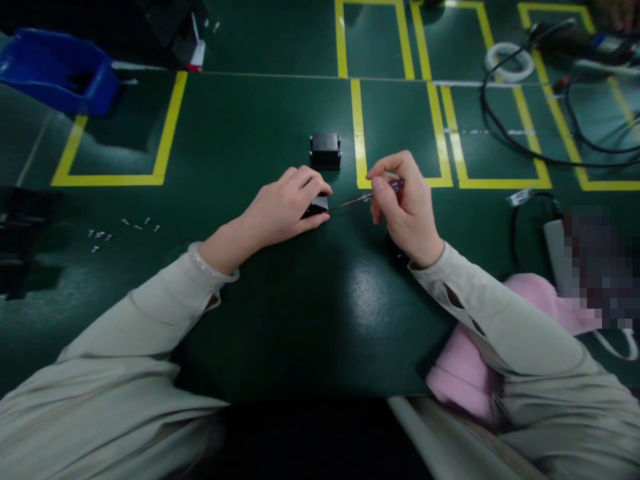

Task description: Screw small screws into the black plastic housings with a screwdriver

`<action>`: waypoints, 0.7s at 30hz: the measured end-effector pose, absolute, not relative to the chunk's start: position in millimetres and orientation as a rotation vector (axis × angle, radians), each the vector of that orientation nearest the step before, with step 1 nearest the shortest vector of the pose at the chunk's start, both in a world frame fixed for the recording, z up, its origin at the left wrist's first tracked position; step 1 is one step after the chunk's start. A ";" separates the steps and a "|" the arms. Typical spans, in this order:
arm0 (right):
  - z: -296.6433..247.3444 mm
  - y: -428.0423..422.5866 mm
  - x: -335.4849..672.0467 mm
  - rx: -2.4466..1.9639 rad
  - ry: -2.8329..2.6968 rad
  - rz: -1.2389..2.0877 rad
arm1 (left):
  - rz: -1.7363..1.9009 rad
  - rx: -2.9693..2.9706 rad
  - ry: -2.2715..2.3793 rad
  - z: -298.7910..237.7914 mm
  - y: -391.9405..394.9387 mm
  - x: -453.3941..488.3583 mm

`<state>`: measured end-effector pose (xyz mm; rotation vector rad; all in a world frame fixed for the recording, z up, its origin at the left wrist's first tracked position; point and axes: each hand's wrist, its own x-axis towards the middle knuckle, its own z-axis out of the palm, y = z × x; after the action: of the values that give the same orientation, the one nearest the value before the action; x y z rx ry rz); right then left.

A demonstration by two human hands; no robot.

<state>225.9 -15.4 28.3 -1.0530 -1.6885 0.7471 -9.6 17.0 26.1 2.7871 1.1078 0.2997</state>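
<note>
My left hand (287, 208) is closed around a small black box-shaped part (316, 205) on the green table, hiding most of it. In my right hand (406, 207) is a screwdriver (373, 195) with a dark reddish handle, gripped between thumb and fingers. Its thin shaft points left, and the tip meets the near right corner of the black part, by my left thumb. Just behind my left hand stands a similar black box (325, 151) with screws at its sides. A dark object (397, 252) lies partly hidden below my right hand.
Loose screws (100, 235) lie on the left of the green table (305, 320). A blue bin (60, 70) stands at the back left, with black parts (23, 233) nearer. Cables (493, 113), a white tape roll (509, 62) and a pink cloth (467, 373) are at right.
</note>
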 end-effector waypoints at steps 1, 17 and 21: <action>28.9 -15.8 225.7 -1.060 -1.690 0.753 | 0.293 2.786 1.110 26.1 16.9 -9.5; 27.1 -15.3 226.6 -1.018 -1.707 0.735 | 0.288 2.802 1.111 26.3 16.4 -9.1; 28.0 -15.5 226.8 -1.017 -1.709 0.746 | 0.294 2.801 1.108 26.3 16.4 -9.0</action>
<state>226.8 -15.5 28.0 -1.0167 -1.7086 0.7463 -9.0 16.4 26.3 2.8011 1.1084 0.2939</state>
